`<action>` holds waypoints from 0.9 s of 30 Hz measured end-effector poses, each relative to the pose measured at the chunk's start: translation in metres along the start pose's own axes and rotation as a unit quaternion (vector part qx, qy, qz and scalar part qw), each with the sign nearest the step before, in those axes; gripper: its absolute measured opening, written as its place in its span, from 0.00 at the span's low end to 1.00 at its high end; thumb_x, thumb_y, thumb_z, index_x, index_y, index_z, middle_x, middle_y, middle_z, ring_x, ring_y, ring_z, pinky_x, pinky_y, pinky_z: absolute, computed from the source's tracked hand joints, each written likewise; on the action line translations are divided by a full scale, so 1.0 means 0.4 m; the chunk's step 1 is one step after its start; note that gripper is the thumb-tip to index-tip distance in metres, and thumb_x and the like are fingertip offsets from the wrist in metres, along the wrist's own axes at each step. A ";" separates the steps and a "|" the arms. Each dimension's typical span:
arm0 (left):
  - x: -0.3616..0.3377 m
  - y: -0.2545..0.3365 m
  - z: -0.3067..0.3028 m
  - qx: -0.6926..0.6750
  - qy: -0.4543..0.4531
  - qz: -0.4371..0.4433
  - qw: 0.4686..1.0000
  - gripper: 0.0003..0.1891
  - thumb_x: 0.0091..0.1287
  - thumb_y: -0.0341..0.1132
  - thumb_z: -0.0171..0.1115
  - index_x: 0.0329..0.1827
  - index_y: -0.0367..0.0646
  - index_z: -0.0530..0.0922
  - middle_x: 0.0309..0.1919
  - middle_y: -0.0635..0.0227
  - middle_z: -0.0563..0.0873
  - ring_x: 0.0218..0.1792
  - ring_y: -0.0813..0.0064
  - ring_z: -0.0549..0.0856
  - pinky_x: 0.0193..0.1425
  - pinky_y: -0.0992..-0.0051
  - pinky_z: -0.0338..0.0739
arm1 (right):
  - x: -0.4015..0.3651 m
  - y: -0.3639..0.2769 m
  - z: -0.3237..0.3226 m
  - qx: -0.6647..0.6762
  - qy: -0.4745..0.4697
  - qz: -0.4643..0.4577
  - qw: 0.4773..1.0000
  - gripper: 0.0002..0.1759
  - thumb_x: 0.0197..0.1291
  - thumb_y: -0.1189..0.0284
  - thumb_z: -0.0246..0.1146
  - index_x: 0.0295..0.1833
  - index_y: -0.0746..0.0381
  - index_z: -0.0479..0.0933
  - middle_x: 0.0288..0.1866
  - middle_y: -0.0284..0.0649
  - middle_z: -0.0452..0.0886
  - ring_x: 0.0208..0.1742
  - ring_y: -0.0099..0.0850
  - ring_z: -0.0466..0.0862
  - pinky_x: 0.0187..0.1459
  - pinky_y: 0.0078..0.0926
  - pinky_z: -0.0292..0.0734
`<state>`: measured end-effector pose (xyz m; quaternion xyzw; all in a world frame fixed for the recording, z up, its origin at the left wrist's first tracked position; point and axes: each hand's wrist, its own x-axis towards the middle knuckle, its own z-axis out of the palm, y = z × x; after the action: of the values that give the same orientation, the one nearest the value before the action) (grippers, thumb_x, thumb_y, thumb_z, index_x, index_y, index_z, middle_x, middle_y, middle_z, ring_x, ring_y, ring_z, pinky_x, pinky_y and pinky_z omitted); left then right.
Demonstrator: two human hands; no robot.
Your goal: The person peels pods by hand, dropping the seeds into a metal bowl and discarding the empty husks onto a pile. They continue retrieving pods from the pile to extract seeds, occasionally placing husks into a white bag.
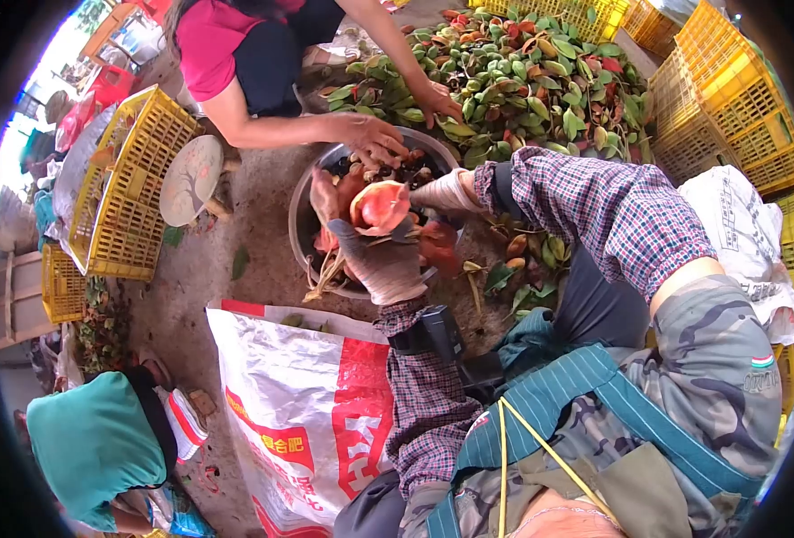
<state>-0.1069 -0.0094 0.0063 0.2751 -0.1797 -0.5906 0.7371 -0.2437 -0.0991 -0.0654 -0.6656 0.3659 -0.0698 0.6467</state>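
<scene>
An opened red seed pod (pixel 381 208), pale along its rim, is between my hands above a wide metal basin (pixel 302 235). My left hand (pixel 377 258), in a dirty grey glove, is closed around the pod cluster from below, its dry stalks (pixel 327 273) sticking out to the left. My right hand (pixel 444 193), also gloved, has its fingers closed at the pod's right side. Another red pod (pixel 439 247) hangs just under my right hand. Dark seeds (pixel 418 169) and more pods lie inside the basin.
Opposite me a co-worker's hand (pixel 375 136) reaches over the basin; their other hand (pixel 435 99) touches a large heap of green and red pods (pixel 540 81). Yellow crates (pixel 141 193) stand on both sides. A white-and-red sack (pixel 298 386) lies before me, near a round stool (pixel 191 179).
</scene>
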 end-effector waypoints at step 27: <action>0.056 -0.108 -0.218 0.464 -0.218 -0.040 0.858 0.22 0.60 0.25 0.58 0.59 0.51 0.76 0.54 0.56 0.80 0.56 0.59 0.79 0.58 0.67 0.74 | -0.041 -0.074 -0.002 0.384 0.072 0.022 0.920 0.18 0.59 0.72 0.65 0.56 0.54 0.74 0.45 0.34 0.78 0.40 0.24 0.79 0.43 0.25 0.76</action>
<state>-0.0834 -0.0209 -0.0900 0.4559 -0.5779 -0.5129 0.4417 -0.2443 -0.0935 -0.0318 -0.3515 0.3712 -0.2387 0.8256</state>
